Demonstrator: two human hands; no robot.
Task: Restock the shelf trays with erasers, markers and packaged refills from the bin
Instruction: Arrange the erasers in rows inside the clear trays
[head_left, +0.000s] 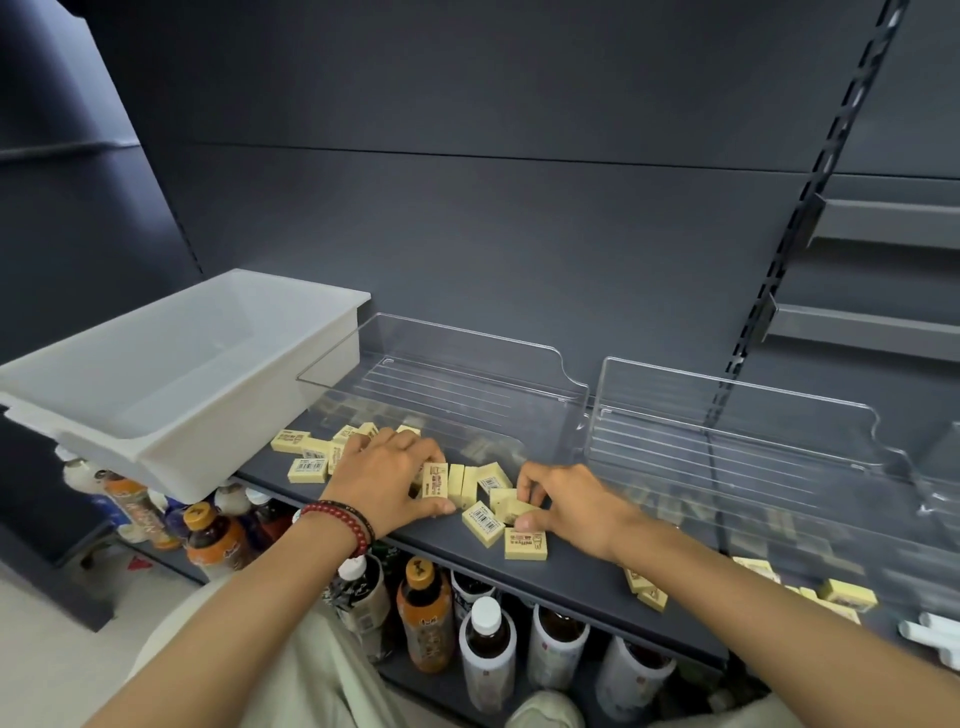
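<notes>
Several yellow boxed erasers (525, 544) lie scattered on the dark shelf (571, 577) in front of two clear plastic trays. My left hand (387, 475) lies over a cluster of them, with an upright eraser (435, 480) between its thumb and fingers. My right hand (569, 501) pinches an eraser (511, 506) from the middle pile. The left clear tray (457, 379) and the right clear tray (727, 431) stand behind the erasers. The white bin (171, 364) sits at the left, overhanging the shelf edge. More erasers (847, 595) lie at the right.
Bottled drinks (423, 613) fill the lower shelf under the working shelf. White marker-like items (930, 631) lie at the far right edge. Grey empty shelves (883, 223) hang on the slotted upright at the upper right. Dark back panel behind the trays.
</notes>
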